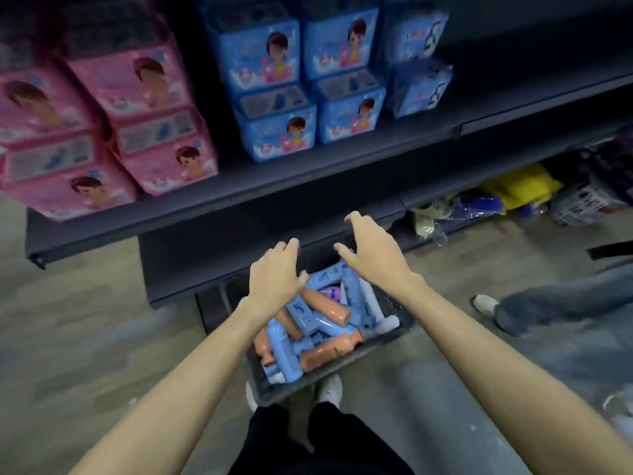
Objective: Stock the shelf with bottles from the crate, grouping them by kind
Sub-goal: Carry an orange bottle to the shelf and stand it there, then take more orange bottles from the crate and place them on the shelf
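A dark plastic crate point(394, 313) sits on the floor in front of the shelf, at my feet. It holds several blue bottles point(284, 351) and several orange bottles point(325, 351) lying jumbled, plus a pink one point(330, 292). My left hand point(275, 272) hovers over the crate's far left part, fingers relaxed and holding nothing. My right hand point(368, 250) hovers above the crate's far edge, fingers spread and slightly curved, empty. The dark lower shelf point(191, 269) lies just beyond the crate.
An upper shelf board point(239, 197) carries pink packs point(102, 132) at left and blue packs point(308, 97) in the middle. Yellow and blue bags point(513, 190) and clutter lie under the shelf at right. Another person's leg and shoe point(548, 303) are at right.
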Motion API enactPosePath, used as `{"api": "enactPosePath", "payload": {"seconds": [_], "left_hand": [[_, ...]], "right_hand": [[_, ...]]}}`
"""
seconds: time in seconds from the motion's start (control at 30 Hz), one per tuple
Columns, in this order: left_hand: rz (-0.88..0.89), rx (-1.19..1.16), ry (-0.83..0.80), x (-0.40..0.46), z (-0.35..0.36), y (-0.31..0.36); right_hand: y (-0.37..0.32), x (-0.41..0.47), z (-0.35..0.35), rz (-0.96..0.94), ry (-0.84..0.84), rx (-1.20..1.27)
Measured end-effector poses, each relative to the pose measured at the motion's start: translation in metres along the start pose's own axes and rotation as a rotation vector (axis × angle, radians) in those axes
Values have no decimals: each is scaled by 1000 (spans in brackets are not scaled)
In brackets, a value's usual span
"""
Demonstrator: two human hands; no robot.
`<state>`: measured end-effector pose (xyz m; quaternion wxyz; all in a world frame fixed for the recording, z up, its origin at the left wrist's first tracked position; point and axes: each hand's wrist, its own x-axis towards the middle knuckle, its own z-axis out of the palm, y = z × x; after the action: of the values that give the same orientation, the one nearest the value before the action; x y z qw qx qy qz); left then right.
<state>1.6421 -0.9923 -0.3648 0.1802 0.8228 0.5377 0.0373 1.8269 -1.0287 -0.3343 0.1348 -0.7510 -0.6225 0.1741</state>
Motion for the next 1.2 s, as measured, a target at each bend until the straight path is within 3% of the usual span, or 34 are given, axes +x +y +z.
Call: {"api": "enactPosePath", "payload": {"seconds": [0.33,0.6,0.83,1.07,1.2], "left_hand": [[-264,-90,-389,-43,135,-33],[-355,-118,-406,-28,222,-77],[-353,-125,-473,-13,297,-84],[-354,-203,-520,-16,350,-71],[-353,-209,-534,-17,369,-72]], "right_hand": [[69,-11,127,112,-352,8],[131,23,240,154,-463,31],[167,47,324,124,-650,-102],[156,60,391,7,-701,-469],[157,58,414,23,-548,-629]]}}
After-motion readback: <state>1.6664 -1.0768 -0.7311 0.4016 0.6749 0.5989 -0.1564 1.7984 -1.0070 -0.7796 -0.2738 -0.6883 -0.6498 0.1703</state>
